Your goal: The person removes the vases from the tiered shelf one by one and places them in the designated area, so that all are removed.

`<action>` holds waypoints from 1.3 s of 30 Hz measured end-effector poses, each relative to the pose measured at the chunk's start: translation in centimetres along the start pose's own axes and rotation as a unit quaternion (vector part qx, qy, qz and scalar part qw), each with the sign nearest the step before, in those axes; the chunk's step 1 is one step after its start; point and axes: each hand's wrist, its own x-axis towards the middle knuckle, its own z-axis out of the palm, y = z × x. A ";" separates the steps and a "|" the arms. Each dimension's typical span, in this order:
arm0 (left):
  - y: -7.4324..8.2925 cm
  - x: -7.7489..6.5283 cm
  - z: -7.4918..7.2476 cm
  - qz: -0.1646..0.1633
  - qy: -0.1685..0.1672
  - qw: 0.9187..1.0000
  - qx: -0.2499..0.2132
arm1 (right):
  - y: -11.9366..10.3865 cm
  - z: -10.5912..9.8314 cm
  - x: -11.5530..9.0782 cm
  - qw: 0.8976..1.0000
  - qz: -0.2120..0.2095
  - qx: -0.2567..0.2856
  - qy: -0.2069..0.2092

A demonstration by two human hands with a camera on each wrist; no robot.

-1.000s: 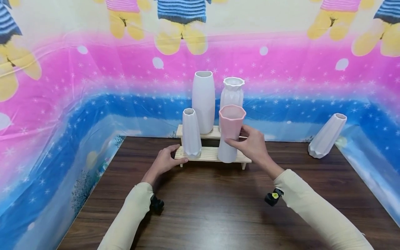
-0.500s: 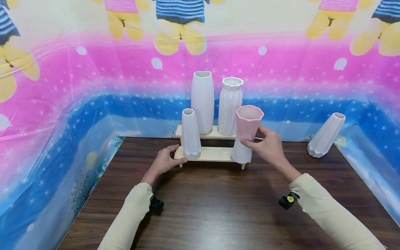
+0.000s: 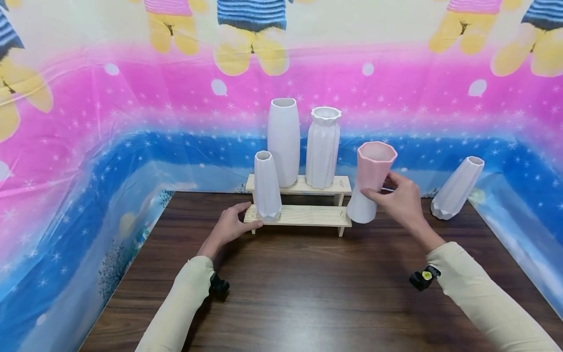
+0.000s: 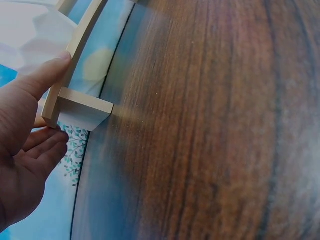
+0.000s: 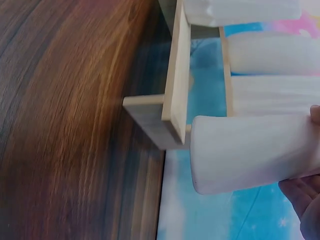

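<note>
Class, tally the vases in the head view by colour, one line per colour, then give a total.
White: 4 (tall smooth vase, frill-rimmed vase, faceted vase on the wooden stand, left side, faceted vase at far right)
Pink and white: 1 (two-tone vase)
Total: 5

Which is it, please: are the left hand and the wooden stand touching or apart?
Touching: the left wrist view shows the left hand with its thumb on the wooden stand.
</note>
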 end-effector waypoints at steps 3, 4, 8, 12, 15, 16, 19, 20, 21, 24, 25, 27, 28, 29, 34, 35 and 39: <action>0.0 0.0 0.0 0.000 0.001 1.000 -0.002 | 0.7 -0.6 0.1 1.000 0.009 -0.012 0.006; -0.1 0.0 0.0 0.000 0.001 1.000 -0.002 | 0.9 -0.8 0.2 1.000 0.012 -0.014 0.007; 0.0 0.0 0.1 0.000 0.001 1.000 -0.002 | 1.9 -1.4 0.3 0.999 0.031 -0.020 0.012; 0.0 0.0 0.1 0.002 0.003 1.000 0.000 | 3.1 -1.9 0.6 0.999 0.033 -0.027 0.023; -0.1 0.1 0.1 0.003 0.003 1.000 0.000 | 3.9 -2.2 0.9 0.999 0.026 -0.036 0.031; 0.0 0.0 0.0 0.004 0.003 1.000 0.000 | 4.2 -2.3 0.9 0.998 0.025 -0.037 0.032; 0.0 0.0 0.0 0.006 0.004 1.000 0.000 | 5.1 -2.6 1.0 0.998 0.024 -0.041 0.033; 0.0 0.0 0.0 0.007 0.005 1.000 0.000 | 5.3 -2.7 1.0 0.998 0.025 -0.040 0.033; 0.0 0.0 0.0 0.008 0.005 1.000 0.001 | 5.6 -2.8 1.1 0.998 0.025 -0.038 0.032; 0.0 -0.1 0.0 0.009 0.003 1.000 0.002 | 6.3 -3.1 1.1 0.999 0.027 -0.035 0.028; 0.0 -0.1 0.0 0.008 0.003 1.000 0.000 | 6.6 -3.2 1.2 0.999 0.027 -0.036 0.029; 0.0 0.0 0.1 0.007 0.004 1.000 0.000 | 7.1 -3.4 1.3 0.998 0.028 -0.037 0.030; 0.0 0.0 0.1 0.006 0.005 1.000 0.000 | 7.3 -3.5 1.3 0.998 0.030 -0.038 0.031; -0.1 0.0 0.0 0.006 0.005 1.000 0.000 | 7.6 -3.5 1.4 0.998 0.031 -0.040 0.033; 0.0 -0.1 0.0 0.004 0.004 1.000 -0.001 | 8.8 -3.9 1.5 0.998 0.041 -0.037 0.040; 0.0 -0.1 0.0 0.005 0.004 1.000 -0.001 | 9.1 -3.9 1.5 0.997 0.045 -0.036 0.042; 0.0 -0.1 0.0 0.004 0.003 1.000 -0.004 | 10.0 -4.1 1.6 0.996 0.062 -0.038 0.047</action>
